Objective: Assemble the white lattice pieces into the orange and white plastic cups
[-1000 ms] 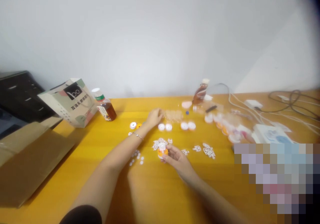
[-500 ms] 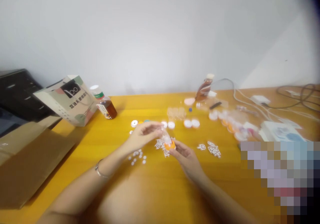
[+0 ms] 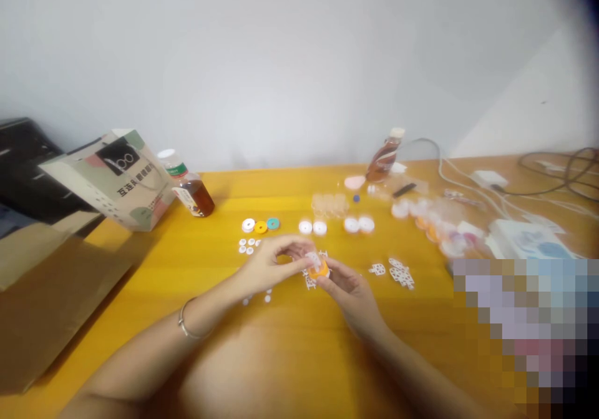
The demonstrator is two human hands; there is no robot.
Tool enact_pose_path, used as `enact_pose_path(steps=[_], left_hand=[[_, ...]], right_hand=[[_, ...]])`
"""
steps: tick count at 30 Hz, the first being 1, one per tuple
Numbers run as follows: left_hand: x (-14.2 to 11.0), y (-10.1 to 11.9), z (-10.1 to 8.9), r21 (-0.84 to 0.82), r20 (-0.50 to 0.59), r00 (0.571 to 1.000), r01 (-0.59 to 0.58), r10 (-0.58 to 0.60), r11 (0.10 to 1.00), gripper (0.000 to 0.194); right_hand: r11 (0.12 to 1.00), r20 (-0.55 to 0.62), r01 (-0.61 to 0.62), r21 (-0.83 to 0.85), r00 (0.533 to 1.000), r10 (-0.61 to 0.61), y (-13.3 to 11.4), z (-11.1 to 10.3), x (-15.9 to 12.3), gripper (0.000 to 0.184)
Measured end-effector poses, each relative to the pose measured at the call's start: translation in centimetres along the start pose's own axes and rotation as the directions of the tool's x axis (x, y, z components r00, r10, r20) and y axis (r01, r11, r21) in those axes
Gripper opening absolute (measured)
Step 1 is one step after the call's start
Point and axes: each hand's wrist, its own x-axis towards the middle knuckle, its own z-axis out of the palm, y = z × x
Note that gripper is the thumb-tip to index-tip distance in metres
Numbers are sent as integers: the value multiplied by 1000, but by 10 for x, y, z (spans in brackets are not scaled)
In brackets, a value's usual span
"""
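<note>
Over the middle of the table, my right hand (image 3: 350, 288) is closed on a round orange plastic piece (image 3: 319, 269) with a pale rim. My left hand (image 3: 276, 260) pinches a small whitish plastic part (image 3: 312, 258) against the top of the orange piece; its exact shape is blurred. Flat white cut-out pieces (image 3: 310, 281) lie on the table beneath both hands, partly hidden. Small white discs (image 3: 268, 298) show near my left forearm, and more small white discs (image 3: 246, 246) lie left of that hand.
White, yellow and teal wheels (image 3: 261, 226) and paired white wheels (image 3: 312, 227) sit beyond my hands. More white cut-outs (image 3: 401, 273) lie right. Drink bottles (image 3: 194, 194), a paper bag (image 3: 124, 182), a cardboard box (image 3: 60, 306), cables (image 3: 468, 185) and loose plastic parts (image 3: 435, 222) surround the work area.
My left hand has come lower, bringing the whitish part down onto the orange piece. The yellow and teal wheels now show fully beyond it. The view has shifted slightly.
</note>
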Motion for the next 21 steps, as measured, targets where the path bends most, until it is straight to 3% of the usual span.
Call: enact_pose_path(steps=[14,21], left_hand=[[-3,7,-2,59,30,999,14,-15,998,25],[-11,11,2,182,-16,999,50,-48,982,25]], right_hand=[[991,-28,101,-88,994,-104,-4,7,-8,29],[886,31,293,-360,953,-302,-1,3,-11,31]])
